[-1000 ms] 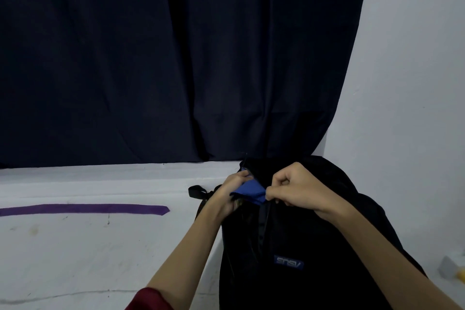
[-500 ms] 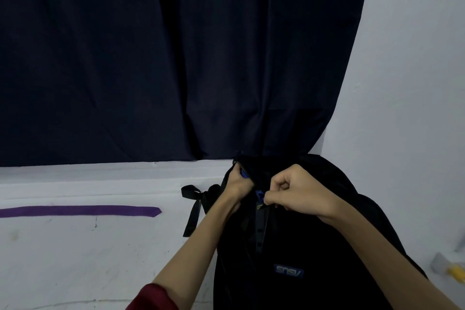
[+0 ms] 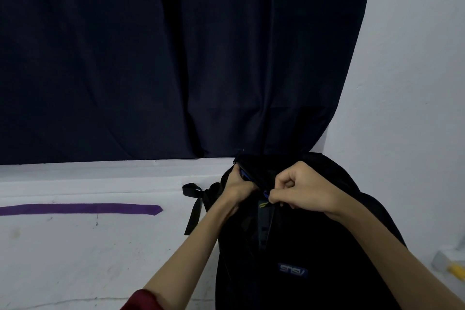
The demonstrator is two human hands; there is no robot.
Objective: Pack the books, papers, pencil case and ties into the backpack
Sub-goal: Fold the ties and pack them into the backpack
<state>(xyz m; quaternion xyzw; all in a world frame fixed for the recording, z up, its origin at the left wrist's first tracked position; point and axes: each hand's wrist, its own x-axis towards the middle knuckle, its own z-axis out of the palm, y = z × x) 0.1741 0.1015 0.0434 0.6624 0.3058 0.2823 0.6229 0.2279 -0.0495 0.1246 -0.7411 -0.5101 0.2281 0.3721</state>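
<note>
Purple tie (image 3: 80,209) lies flat on white surface (image 3: 75,259), unpacked. Left hand (image 3: 237,184) grips backpack (image 3: 289,246) opening edge, blue fabric (image 3: 245,175) showing; right hand (image 3: 299,190) pinches the zipper pull. Risk: zipper catches that fabric, jams.

1. Blue item (image 3: 245,174), a broad fold showing between the hands a second ago, now mostly tucked down inside the backpack (image 3: 289,246); only a thin strip left showing at the opening.
2. Left hand (image 3: 235,182) pushed deeper into the opening, fingers now hidden behind the black fabric edge.
3. Right hand (image 3: 300,189) dropped slightly, now pinching at the zipper line just above the yellow tab (image 3: 263,205).
4. Black strap (image 3: 193,205) at the backpack's left side now hanging out long over the surface (image 3: 100,246), earlier only a short loop.
</note>
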